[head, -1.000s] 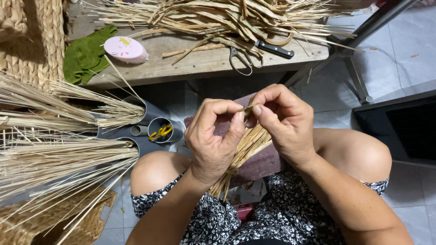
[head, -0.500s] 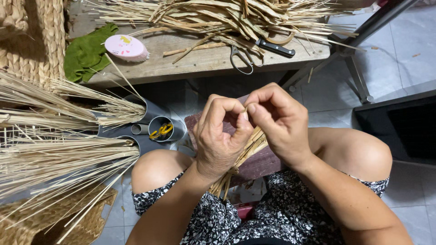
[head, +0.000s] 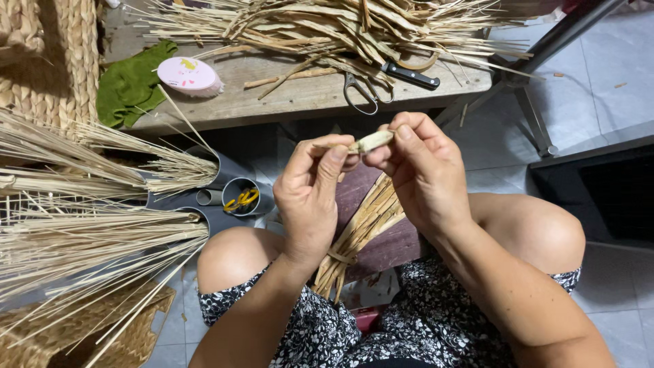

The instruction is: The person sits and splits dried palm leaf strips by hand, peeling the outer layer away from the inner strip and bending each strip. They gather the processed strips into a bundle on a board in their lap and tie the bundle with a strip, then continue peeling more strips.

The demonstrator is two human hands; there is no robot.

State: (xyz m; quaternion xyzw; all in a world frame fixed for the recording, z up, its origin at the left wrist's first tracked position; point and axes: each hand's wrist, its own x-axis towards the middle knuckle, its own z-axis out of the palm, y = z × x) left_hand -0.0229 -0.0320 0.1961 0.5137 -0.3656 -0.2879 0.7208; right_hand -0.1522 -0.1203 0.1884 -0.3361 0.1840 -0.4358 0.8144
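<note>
Your left hand and right hand, raised together, each pinch one end of a short pale strip, held level

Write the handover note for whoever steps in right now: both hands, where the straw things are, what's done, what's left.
Left hand and right hand: both pinch one short pale straw piece between fingertips, held level above the lap.
Tied straw bundle rests between the knees.
Scissors and knife lie on the wooden bench, beside the loose straw pile.
Done: bundle tied.
Left: the piece in hand is not yet joined to anything.
</note>
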